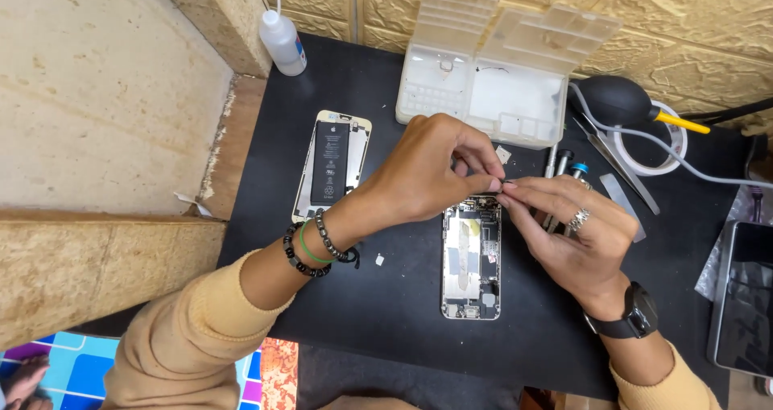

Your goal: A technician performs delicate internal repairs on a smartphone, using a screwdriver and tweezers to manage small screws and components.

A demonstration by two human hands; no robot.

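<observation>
Over a black bench (386, 297) the left hand (427, 172) and the right hand (568, 233) met fingertip to fingertip just above the top end of an opened phone chassis (471, 257). The left fingers (483, 186) were pressed together in a pinch on something tiny and dark, too small to identify; the right fingers (523, 191) were drawn together against the same spot, so both hands seemed to share the one small part. The chassis lay flat directly beneath and toward the person from that pinch, its long axis running from the person toward the wall, its upper edge touching or nearly touching the fingertips from this view. Both hands were about equally near it, the left reaching across from the far side, the right resting closer beside its right edge. To the left, well apart, lay a second phone half with a black battery (330, 164), parallel to the first. Behind the hands stood a clear plastic parts box (483, 96) with both lids up; its compartments looked mostly empty, save a small item in the left half that could not be made out. A white squeeze bottle (283, 43) stood at the far left corner, and a black rubber air blower (616, 100), tweezers (620, 168) and screwdrivers (564, 164) lay near the right hand.
</observation>
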